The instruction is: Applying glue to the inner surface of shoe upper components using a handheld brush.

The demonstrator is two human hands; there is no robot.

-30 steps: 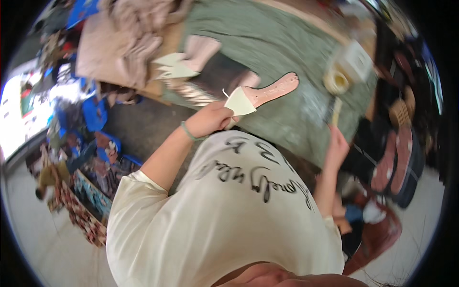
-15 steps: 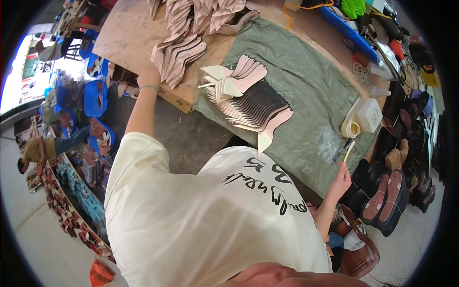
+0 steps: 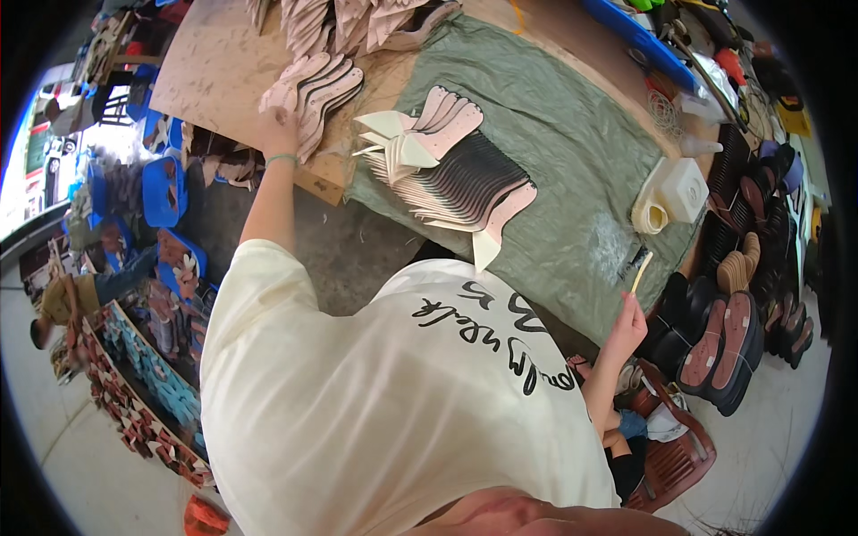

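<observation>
My left hand (image 3: 281, 125) reaches to the near left edge of a stack of pale pink shoe upper pieces (image 3: 325, 89) on the wooden tabletop. Its fingers appear closed on the edge pieces, though they blend with the pink. At the right, my right hand (image 3: 628, 323) pinches a thin pale-yellow stick that looks like a brush (image 3: 642, 271), pointing up over the green cloth (image 3: 554, 116). Between the hands, a fanned row of similar pieces with dark edges (image 3: 478, 183) lies on the cloth, with white pointed flaps along its left side.
A white plastic bottle (image 3: 684, 189) stands at the cloth's right side, with a cut-open yellowish container (image 3: 650, 216) beside it. More pink pieces (image 3: 349, 22) are heaped at the far edge. Bundled soles (image 3: 719, 353) and a brown chair (image 3: 670, 464) are at the right.
My left hand has shifted right, further onto the stack's edge. My right hand has drawn slightly toward me with the brush. The whole view has shifted a little.
</observation>
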